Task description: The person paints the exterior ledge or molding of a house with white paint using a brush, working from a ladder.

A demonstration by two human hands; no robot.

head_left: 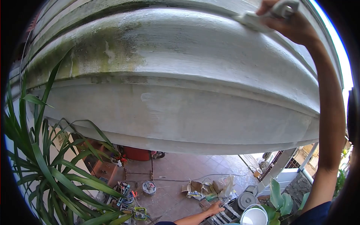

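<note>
High at the upper right, my right hand [290,24] is closed around the handle of a paintbrush [255,21]. Its pale bristles touch the moulded cornice [210,41]. White paint covers the cornice's middle and right, while dark green grime stains its left part. Far below, my left hand [214,208] grips what looks like the top of a metal ladder [227,216]; the exact grip is small and partly hidden. To the right of that hand is an open white bucket [255,216] with a pale inside.
A long-leaved plant [48,172] rises at the left, its leaves reaching the wall. On the tiled floor [180,165] below lie crumpled bags [210,187], a tub [149,187], a pile of tools [125,195] and a cable. Broad leaves [279,198] stand beside the bucket.
</note>
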